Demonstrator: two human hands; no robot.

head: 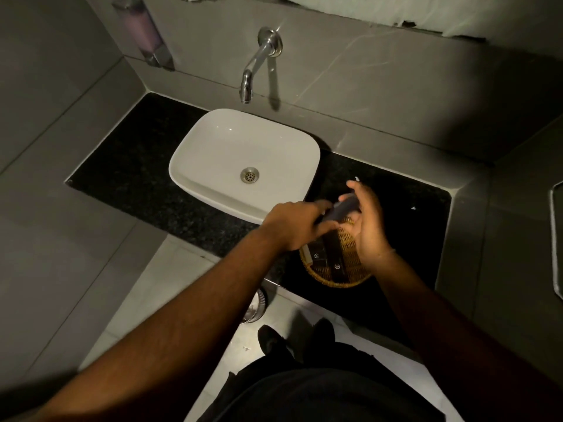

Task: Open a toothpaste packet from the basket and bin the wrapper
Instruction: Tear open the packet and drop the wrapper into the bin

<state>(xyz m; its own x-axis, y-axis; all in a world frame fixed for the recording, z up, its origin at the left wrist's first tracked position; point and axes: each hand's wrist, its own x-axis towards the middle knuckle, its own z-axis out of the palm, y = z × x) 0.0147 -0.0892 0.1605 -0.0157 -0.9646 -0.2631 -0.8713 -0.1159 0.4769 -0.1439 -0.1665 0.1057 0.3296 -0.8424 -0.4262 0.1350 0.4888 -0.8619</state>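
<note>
Both hands are up over the basket (pixel 335 277), sharing one dark packet (pixel 342 209) between them. The left hand (pixel 294 226) has its fingers curled round the packet's lower end; the right hand (pixel 367 226) is closed on the upper end, thumb and forefinger pinched at the top. The packet is blurred, so I cannot tell whether it is torn yet. It sits tilted, just above the far rim of the basket, near the sink (pixel 243 166). The wicker basket stands on the black counter (pixel 137 166), to the right of the sink, with more dark packets lying inside. A tap (pixel 259 65) juts from the wall above the sink. Below the counter edge, part of a shiny bin (pixel 254 306) shows beside the left arm.
</note>
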